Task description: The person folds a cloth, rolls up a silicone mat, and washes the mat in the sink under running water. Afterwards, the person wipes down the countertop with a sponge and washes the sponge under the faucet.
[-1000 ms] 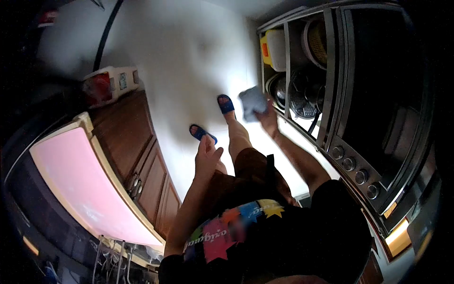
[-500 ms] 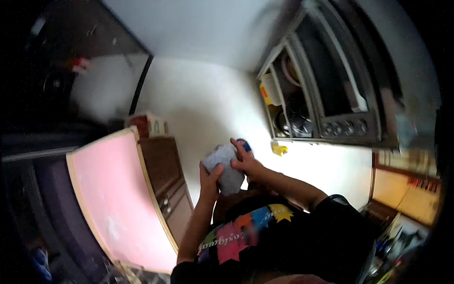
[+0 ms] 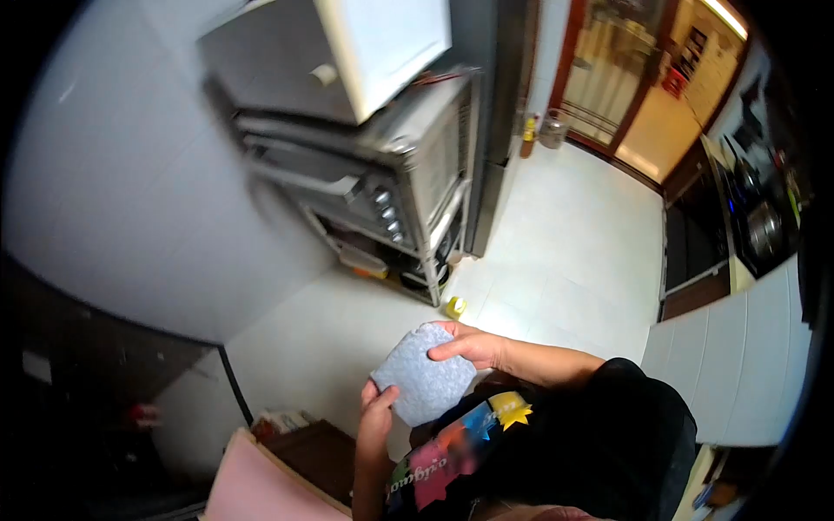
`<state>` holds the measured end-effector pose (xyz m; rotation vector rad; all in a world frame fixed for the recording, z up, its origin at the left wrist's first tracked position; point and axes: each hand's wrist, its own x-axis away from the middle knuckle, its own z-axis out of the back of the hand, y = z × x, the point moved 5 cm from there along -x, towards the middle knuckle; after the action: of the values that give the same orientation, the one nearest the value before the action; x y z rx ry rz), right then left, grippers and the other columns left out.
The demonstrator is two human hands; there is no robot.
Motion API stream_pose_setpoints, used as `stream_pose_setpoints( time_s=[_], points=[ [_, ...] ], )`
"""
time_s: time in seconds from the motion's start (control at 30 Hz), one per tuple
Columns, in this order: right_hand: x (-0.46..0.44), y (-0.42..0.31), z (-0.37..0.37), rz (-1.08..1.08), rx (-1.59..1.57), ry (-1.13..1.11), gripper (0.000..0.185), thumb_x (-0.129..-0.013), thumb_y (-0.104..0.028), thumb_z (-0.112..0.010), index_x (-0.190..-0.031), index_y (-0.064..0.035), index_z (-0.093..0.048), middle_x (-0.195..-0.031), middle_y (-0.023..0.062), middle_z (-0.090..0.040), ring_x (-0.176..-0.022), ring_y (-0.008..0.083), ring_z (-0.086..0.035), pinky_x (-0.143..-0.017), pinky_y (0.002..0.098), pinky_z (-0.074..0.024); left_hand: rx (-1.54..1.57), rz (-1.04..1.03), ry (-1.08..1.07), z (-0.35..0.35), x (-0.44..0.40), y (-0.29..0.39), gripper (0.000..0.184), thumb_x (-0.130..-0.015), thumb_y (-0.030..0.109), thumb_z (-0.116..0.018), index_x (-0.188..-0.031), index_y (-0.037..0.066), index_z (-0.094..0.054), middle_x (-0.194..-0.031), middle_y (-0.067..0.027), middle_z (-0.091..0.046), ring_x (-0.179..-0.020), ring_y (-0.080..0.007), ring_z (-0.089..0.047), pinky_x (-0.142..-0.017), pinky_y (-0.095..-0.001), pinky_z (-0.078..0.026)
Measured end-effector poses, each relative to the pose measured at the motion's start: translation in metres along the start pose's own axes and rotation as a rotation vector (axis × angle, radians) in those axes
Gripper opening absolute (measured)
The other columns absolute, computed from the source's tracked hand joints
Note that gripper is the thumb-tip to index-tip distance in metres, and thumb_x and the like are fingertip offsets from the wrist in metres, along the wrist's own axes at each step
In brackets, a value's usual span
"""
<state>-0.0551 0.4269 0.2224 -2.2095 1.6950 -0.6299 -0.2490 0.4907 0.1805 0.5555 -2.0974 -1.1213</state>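
Note:
Between my two hands is a grey-blue folded cloth (image 3: 423, 375), spread flat in front of my body. My left hand (image 3: 376, 412) grips its lower left edge, thumb on top. At its upper right edge my right hand (image 3: 469, 345) pinches it, the thumb lying over the surface and the other fingers mostly hidden beneath. A small yellow object (image 3: 456, 306) lies on the floor just beyond my right hand.
A metal rack (image 3: 432, 269) holds an oven (image 3: 339, 187) with a white appliance (image 3: 391, 43) on top. At lower left is a pink surface (image 3: 265, 486). A doorway stands at upper right, with a stove (image 3: 764, 230) along the right side.
The view has swung toward the doorway. My right hand earlier held the cloth alone, low near the rack; it came up to my left hand, and now both hold it, flatter than before.

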Motion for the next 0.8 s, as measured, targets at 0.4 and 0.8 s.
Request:
stream_pose_setpoints(
  time_s=[0.4,0.8],
  points=[
    [0.267,-0.189,0.086,0.343,1.258,0.241,0.037,-0.071,-0.019,-0.078,-0.101,-0.0077,-0.059,-0.084,0.0066,-0.064,-0.081,0.0121,-0.059,-0.074,0.0280,-0.0467,-1.196,-0.375,-0.908,-0.362,-0.128,-0.052,0.106,-0.055,0.019,-0.087,-0.142,0.005,-0.026,-0.124,-0.0106,-0.054,-0.114,-0.0242,-0.051,-0.106,-0.0366,-0.026],
    [0.386,-0.207,0.294,0.439,0.193,0.674,0.042,-0.086,-0.033,-0.063,-0.114,-0.0033,-0.053,-0.105,0.0083,-0.060,-0.096,0.0145,-0.056,-0.082,0.0276,-0.0459,-1.119,-0.601,-1.492,-0.556,-0.180,-0.120,0.032,-0.064,0.017,-0.080,-0.095,0.019,-0.070,-0.149,-0.0245,-0.005,-0.133,-0.0460,-0.008,-0.106,-0.0539,-0.015]
  ],
)
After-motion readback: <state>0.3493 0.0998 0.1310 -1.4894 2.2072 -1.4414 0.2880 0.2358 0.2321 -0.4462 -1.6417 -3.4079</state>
